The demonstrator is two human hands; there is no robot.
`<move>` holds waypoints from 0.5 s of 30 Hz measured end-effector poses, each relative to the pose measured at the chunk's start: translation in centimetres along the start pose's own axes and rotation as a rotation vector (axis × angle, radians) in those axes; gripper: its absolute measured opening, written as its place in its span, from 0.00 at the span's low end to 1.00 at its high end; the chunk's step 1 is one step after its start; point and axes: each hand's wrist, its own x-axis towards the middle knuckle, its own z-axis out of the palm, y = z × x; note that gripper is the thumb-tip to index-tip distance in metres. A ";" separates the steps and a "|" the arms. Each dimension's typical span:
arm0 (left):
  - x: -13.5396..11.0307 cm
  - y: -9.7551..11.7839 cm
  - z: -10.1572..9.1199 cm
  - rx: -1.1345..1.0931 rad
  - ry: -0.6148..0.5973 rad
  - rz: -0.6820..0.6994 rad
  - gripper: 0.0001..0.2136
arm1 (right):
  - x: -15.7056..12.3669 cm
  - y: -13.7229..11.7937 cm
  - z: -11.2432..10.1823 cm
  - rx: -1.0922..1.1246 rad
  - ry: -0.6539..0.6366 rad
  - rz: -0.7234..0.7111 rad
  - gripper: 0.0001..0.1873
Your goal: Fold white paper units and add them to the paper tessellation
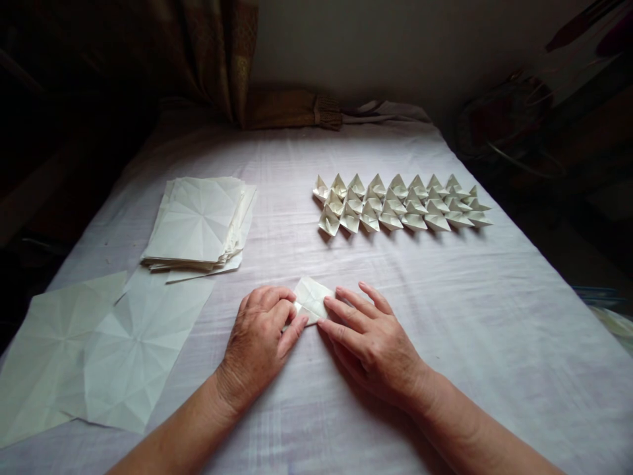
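A small folded piece of white paper [311, 298] lies on the pale cloth between my two hands. My left hand [260, 338] has its fingers curled, pinching the paper's left edge. My right hand [368, 336] lies with fingers stretched out and together, the tips pressing on the paper's right edge. Part of the paper is hidden under my fingers.
A stack of creased white paper squares [200, 221] lies to the left. Two loose creased sheets [99, 349] lie at the near left. Several finished folded paper boats [400, 204] sit in rows at the right. A white cloth [297, 165] covers the surface; a curtain [222, 59] hangs behind.
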 end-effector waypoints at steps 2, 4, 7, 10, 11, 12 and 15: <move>0.0 0.1 0.0 0.012 -0.005 -0.003 0.10 | 0.0 0.0 0.0 0.000 -0.003 -0.001 0.13; 0.1 0.1 0.0 0.018 -0.009 -0.001 0.10 | 0.0 0.0 0.0 0.004 -0.008 -0.004 0.12; 0.1 0.1 0.0 0.028 -0.022 0.002 0.10 | 0.0 0.0 -0.1 0.005 -0.007 -0.009 0.12; 0.2 0.2 0.0 0.048 -0.035 0.009 0.10 | 0.0 0.0 -0.1 0.003 -0.013 -0.007 0.12; 0.2 0.2 0.0 0.057 -0.036 0.010 0.10 | 0.0 0.0 -0.1 0.002 -0.015 -0.006 0.12; 0.3 0.3 0.0 0.068 -0.038 0.010 0.10 | 0.0 0.0 -0.1 0.000 -0.015 -0.006 0.12; 0.3 0.4 0.0 0.086 -0.035 0.007 0.09 | 0.0 -0.2 -0.1 -0.008 -0.018 -0.009 0.13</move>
